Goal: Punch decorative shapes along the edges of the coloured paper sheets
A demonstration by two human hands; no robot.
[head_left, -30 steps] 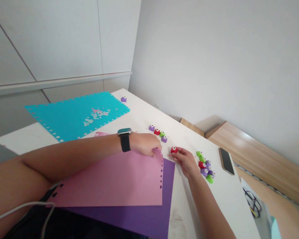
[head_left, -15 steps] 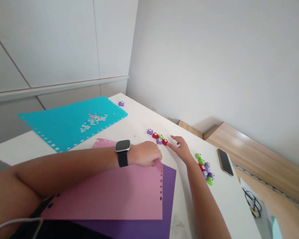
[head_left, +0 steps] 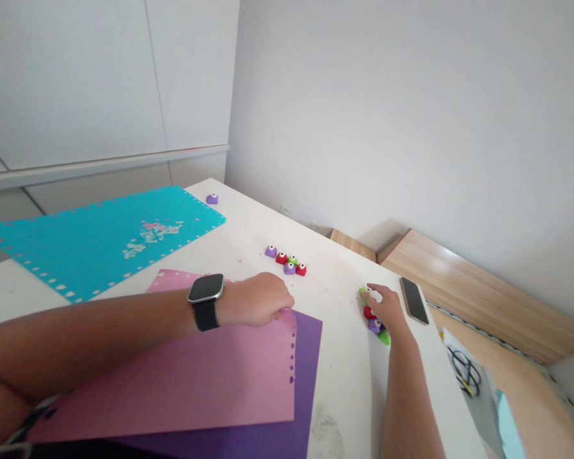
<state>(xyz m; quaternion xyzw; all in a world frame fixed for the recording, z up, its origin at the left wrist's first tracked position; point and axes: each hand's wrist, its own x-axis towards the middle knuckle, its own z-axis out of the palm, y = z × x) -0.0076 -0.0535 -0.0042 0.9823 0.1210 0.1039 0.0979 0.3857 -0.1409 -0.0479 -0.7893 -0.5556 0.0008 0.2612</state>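
My left hand [head_left: 263, 299], with a smartwatch [head_left: 205, 292] on its wrist, is closed in a pinch on the far right corner of a pink paper sheet [head_left: 196, 376]. That sheet has punched holes along its right edge and lies on a purple sheet [head_left: 310, 357]. My right hand [head_left: 387, 309] lies over a cluster of small green, red and purple punches [head_left: 375, 326], its fingers curled round a green punch [head_left: 363, 293] at the cluster's far end. A row of purple, red and green punches [head_left: 287, 261] sits between the hands, farther back.
A teal sheet [head_left: 100, 236] with punched edges and paper bits on it lies at the back left, a lone purple punch [head_left: 212, 199] beyond it. A dark phone [head_left: 414, 299] lies right of my right hand, near the white table's [head_left: 339, 389] edge. A wooden ledge [head_left: 459, 287] runs along the wall.
My right hand set a red punch at the end of the back row, then moved right onto the cluster of punches. My left hand kept its pinch on the pink sheet.
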